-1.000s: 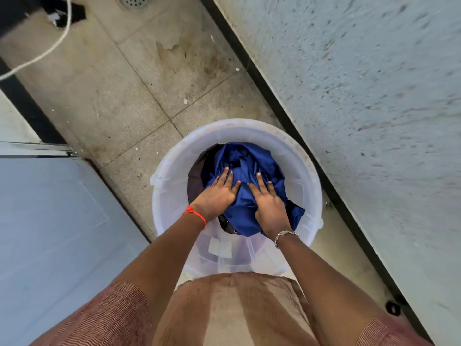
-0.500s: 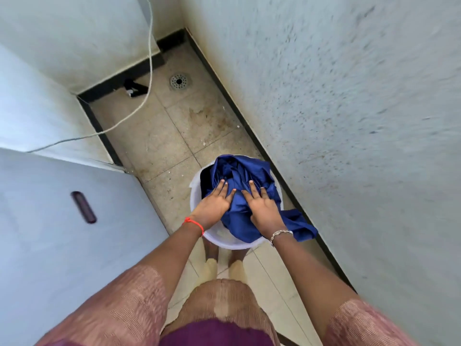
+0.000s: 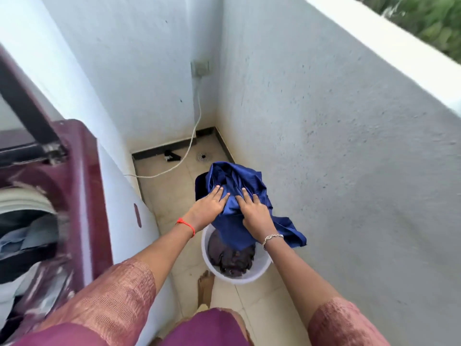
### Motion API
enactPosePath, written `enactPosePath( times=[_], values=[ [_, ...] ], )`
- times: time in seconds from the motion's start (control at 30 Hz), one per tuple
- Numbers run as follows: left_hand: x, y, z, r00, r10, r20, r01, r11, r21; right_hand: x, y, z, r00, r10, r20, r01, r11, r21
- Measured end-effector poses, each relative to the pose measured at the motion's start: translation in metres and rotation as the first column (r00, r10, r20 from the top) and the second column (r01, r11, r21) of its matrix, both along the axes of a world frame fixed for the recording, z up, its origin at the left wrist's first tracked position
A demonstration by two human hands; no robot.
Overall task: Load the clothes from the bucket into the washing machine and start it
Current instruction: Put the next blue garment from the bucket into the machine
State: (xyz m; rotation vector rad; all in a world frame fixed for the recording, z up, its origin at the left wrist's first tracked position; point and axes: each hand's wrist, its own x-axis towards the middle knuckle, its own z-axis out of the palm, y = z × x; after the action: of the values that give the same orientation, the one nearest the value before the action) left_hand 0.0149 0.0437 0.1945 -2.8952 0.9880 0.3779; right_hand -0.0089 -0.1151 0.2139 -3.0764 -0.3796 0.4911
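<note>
Blue shiny garment (image 3: 239, 196), crumpled

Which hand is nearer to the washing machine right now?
Left. The left hand holds the blue cloth on the side toward the washing machine; the right hand grips it farther away.

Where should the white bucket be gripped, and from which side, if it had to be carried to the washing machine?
Judging from this view, grip the white bucket by its rim, reaching down from above, with one hand on each side. It stands upright on the tiles and its round mouth is open. No handle shows. The blue garment, held by the left hand and right hand, covers the far rim, so take the near part.
</note>
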Motion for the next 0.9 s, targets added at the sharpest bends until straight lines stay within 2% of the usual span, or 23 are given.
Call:
enactPosePath(
  times=[0.27,0.5,0.6,0.9],
  values=[
    [-0.064,0.046,0.099,0.958,0.177,0.228,-0.158,0.982,-0.1,-0.045,0.04,0.098,0.938,0.182,0.293,-0.174,0.983,-0.056],
    [-0.121,0.107,0.193,0.866,0.29,0.407,-0.226,0.954,-0.197,-0.081,0.094,0.189,0.782,0.331,0.528,-0.338,0.937,-0.088],
    [-0.14,0.142,0.224,0.81,0.338,0.478,-0.241,0.937,-0.253,-0.093,0.126,0.224,0.684,0.37,0.628,-0.412,0.907,-0.086],
    [-0.193,0.267,0.252,0.686,0.484,0.544,-0.289,0.866,-0.407,-0.127,0.253,0.271,0.476,0.532,0.7,-0.58,0.788,-0.205]
  ],
)
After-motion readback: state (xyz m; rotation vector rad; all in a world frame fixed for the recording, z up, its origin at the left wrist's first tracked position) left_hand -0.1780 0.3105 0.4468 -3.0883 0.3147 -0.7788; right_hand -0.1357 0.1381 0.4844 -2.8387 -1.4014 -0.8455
